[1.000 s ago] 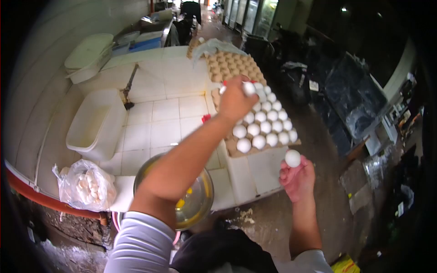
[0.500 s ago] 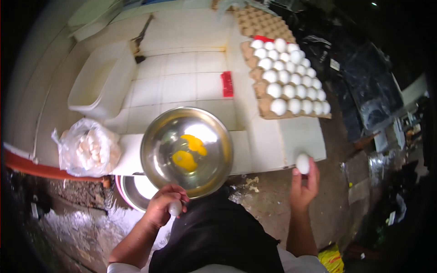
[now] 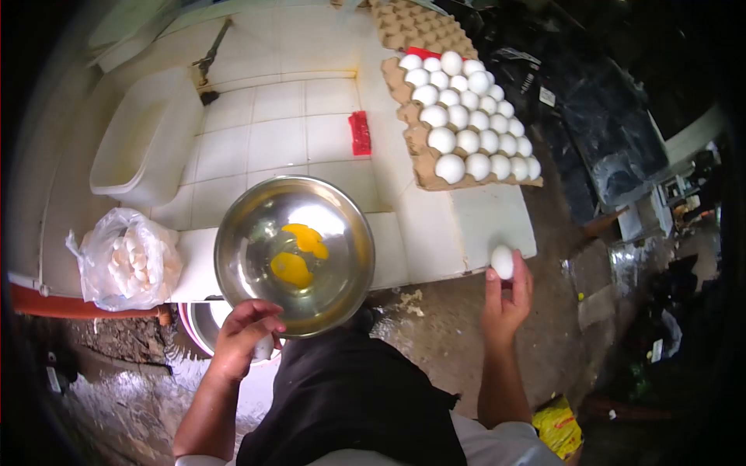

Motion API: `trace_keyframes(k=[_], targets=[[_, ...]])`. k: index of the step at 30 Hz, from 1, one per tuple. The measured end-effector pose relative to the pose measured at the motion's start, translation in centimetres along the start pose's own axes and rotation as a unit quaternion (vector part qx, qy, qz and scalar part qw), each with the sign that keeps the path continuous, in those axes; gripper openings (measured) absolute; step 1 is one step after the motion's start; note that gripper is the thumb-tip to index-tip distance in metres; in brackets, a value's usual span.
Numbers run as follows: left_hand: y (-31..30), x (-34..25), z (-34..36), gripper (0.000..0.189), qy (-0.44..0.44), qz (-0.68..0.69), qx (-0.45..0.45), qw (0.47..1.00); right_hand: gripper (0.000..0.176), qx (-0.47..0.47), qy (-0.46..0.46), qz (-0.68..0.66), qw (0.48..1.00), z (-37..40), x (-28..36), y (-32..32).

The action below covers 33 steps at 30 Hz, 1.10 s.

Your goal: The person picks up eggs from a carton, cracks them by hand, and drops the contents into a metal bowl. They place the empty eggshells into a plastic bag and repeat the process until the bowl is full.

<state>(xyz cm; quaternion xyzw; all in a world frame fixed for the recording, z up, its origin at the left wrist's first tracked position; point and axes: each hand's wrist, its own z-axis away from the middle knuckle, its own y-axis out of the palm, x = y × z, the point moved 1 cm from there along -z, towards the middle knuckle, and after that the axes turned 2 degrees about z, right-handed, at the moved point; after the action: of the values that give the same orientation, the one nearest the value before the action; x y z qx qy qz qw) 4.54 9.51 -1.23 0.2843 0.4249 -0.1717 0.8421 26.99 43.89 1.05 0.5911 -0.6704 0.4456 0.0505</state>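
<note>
Left hand (image 3: 241, 338) at the near-left rim of a stainless steel bowl (image 3: 342, 268), fingers curled, partly closed around a white egg (image 3: 264, 346) that shows below them; whether the fingers touch the rim cannot be told. Right hand (image 3: 505, 307) well apart to the right, just off the near edge of the white tiled surface (image 3: 431, 237), palm up, half open, a second white egg (image 3: 503, 262) held upright at the fingertips. Bowl sits at the near edge and juts out over it; inside, yellow yolk in two patches, one nearer (image 3: 292, 269) and one farther (image 3: 305, 239), with clear liquid about them. Far right of the bowl, a cardboard egg tray (image 3: 423, 175) carries rows of white eggs (image 3: 468, 140), its left-hand cups bare; a bare egg tray (image 3: 420, 27) lies beyond. Red item (image 3: 360, 133) on the tiles between bowl and trays. To the left, a knotted clear plastic bag (image 3: 128, 264) with pale shell-like pieces inside, and farther off a white plastic tub (image 3: 167, 109). Below the surface's edge, partly under the bowl, a metal basin (image 3: 203, 322).
</note>
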Motion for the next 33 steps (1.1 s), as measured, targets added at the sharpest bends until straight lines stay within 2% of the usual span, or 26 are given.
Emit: trace_keyframes(k=[1,3,5,6,7,8,9,11,13,15,17,19,22,26,30,33], targets=[[-0.1,0.4,-0.1,0.028,0.004,0.001,-0.011,1.000,0.045,-0.020,0.020,-0.032,0.999,0.1,0.0,0.5],[-0.6,1.7,-0.1,0.034,0.047,-0.003,0.045,0.998,0.048,-0.008,0.042,-0.069,0.997,0.1,2.0,1.0],[-0.2,2.1,0.1,0.038,0.057,-0.031,0.078,0.995,0.055,0.065,0.095,-0.274,0.955,0.1,5.1,2.8],[0.4,2.6,-0.1,0.038,0.122,-0.066,0.073,0.988,0.055,0.136,0.142,-0.316,0.928,0.0,7.3,4.1],[1.1,3.1,-0.4,0.038,0.186,-0.102,0.069,0.975,0.055,0.149,0.143,-0.332,0.921,0.1,8.3,5.7],[1.6,3.2,-0.5,0.039,0.221,-0.138,0.045,0.964,0.050,0.273,0.226,-0.390,0.850,0.2,9.1,7.4],[2.0,3.3,-0.7,0.040,0.255,-0.172,0.022,0.951,0.046,0.390,0.301,-0.432,0.756,0.4,9.9,8.9],[2.8,3.2,-1.0,0.041,0.263,-0.181,-0.024,0.947,0.043,0.475,0.364,-0.429,0.677,1.6,11.2,12.3],[3.0,3.4,-1.6,0.042,0.267,-0.183,-0.063,0.944,0.042,0.510,0.380,-0.417,0.650,2.5,11.7,15.0],[2.9,3.8,-2.4,0.043,0.311,-0.172,-0.104,0.929,0.044,0.550,0.376,-0.408,0.625,3.1,11.7,16.9],[2.6,3.7,-3.0,0.043,0.316,-0.157,-0.120,0.928,0.047,0.568,0.365,-0.381,0.631,3.1,12.1,18.0],[2.3,3.1,-3.2,0.041,0.302,-0.195,-0.131,0.924,0.048,0.582,0.302,-0.356,0.666,3.1,12.4,18.7],[2.2,2.8,-3.6,0.040,0.280,-0.228,-0.152,0.920,0.045,0.586,0.256,-0.346,0.687,2.9,12.8,18.9],[2.8,2.9,-4.1,0.039,0.284,-0.223,-0.157,0.919,0.039,0.593,0.244,-0.368,0.673,3.1,11.9,19.5],[3.5,2.3,-4.6,0.036,0.277,-0.244,-0.178,0.912,0.035,0.588,0.220,-0.371,0.684,2.7,11.5,20.2],[3.7,2.3,-5.3,0.034,0.260,-0.181,-0.190,0.929,0.034,0.597,0.205,-0.361,0.686,2.2,11.1,20.9]])
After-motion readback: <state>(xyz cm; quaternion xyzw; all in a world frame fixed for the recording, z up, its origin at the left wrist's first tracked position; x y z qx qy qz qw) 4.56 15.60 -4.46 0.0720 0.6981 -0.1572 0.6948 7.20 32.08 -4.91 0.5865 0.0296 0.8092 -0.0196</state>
